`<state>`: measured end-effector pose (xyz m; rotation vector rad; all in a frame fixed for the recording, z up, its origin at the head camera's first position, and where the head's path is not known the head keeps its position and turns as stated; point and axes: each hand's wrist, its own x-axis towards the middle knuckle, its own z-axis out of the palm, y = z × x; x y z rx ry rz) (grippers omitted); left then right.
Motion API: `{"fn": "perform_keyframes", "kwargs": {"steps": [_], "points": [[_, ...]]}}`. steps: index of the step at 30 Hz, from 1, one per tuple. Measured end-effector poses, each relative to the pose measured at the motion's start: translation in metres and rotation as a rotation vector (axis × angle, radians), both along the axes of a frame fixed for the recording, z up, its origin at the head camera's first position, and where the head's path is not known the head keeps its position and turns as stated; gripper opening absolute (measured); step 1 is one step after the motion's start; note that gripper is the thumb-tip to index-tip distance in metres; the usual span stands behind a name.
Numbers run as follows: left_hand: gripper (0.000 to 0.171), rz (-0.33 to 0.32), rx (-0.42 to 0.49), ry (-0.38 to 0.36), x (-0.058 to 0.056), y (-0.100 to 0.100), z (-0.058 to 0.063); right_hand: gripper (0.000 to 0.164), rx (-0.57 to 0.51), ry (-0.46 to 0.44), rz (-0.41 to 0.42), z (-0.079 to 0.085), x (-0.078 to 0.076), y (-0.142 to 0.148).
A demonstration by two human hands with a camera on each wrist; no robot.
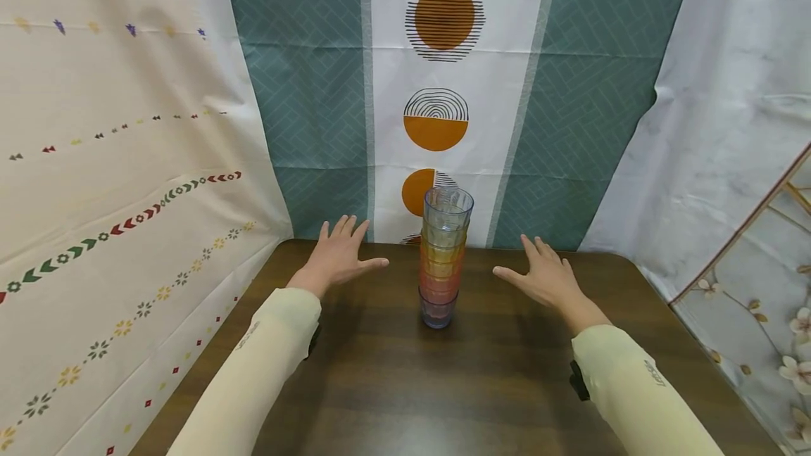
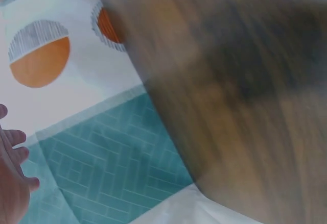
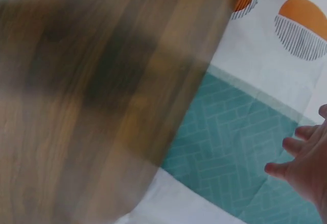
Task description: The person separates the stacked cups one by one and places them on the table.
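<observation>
A tall stack of nested clear plastic cups (image 1: 441,259) stands upright on the dark wooden table, tinted purple at the bottom, then red, orange, yellow and clear-blue at the top. To its left my left hand (image 1: 338,253) hovers with fingers spread, apart from the cups. On the other side my right hand (image 1: 543,274) is likewise spread in the air, touching nothing. In the left wrist view the fingers of the left hand (image 2: 13,168) show at the left edge. The right hand (image 3: 306,163) appears at the right edge of its wrist view. Neither wrist view shows the cups.
The brown table (image 1: 405,385) has rounded far corners. Behind it hangs a green and white curtain (image 1: 304,90) with orange circles. A cream patterned cloth (image 1: 127,195) drapes on the left, and a pale floral cloth (image 1: 760,343) on the right.
</observation>
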<state>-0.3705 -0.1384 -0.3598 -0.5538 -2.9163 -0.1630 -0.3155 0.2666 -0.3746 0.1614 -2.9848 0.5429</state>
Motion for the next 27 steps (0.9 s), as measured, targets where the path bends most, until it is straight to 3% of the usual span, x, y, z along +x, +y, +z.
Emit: {"fn": "perform_keyframes", "kwargs": {"steps": [8, 20, 27], "points": [[0.103, -0.033, 0.069, 0.014, 0.0, 0.021, 0.018, 0.11, -0.145, -0.002, 0.032, 0.014, -0.008, -0.022], [0.104, -0.101, 0.303, -0.024, -0.002, 0.059, 0.044, 0.108, -0.445, -0.017, 0.105, 0.033, -0.017, -0.065], [0.101, -0.168, 0.512, -0.15, 0.0, 0.079, 0.056, 0.103, -0.607, -0.038, 0.143, 0.035, -0.018, -0.081]]}}
